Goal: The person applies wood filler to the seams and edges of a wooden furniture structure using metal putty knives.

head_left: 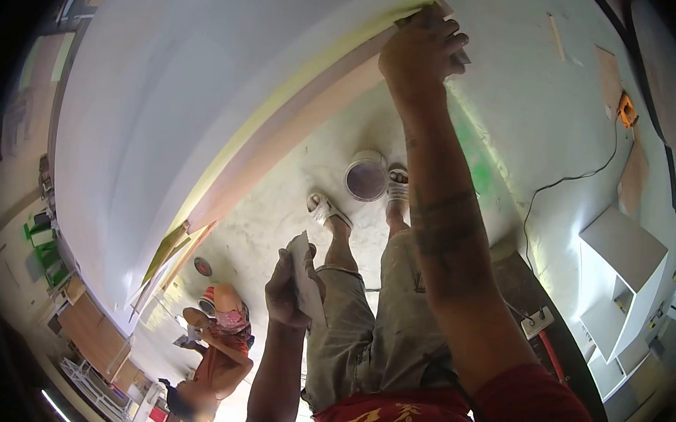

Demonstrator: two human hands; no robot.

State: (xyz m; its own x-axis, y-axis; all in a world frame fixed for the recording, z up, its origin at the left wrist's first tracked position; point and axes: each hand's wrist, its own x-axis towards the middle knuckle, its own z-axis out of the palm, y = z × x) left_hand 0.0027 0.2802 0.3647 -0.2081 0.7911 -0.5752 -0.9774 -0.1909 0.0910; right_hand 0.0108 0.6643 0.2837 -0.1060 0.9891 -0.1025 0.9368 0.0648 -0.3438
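Reaching forward, right hand [425, 54] outstretched well beyond left hand [285, 290]

Floor [262, 225] here's pale and kinda smudgy, ngl. I see a white cabinet [629, 251], plus a strip light [58, 409] glowing.

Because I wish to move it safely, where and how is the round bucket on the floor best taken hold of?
Probably take the round bucket by its rim, on the wearer's left, coming from above: it stands upright, open mouth up, and the right sandal crowds its other side. I can make out no handle.
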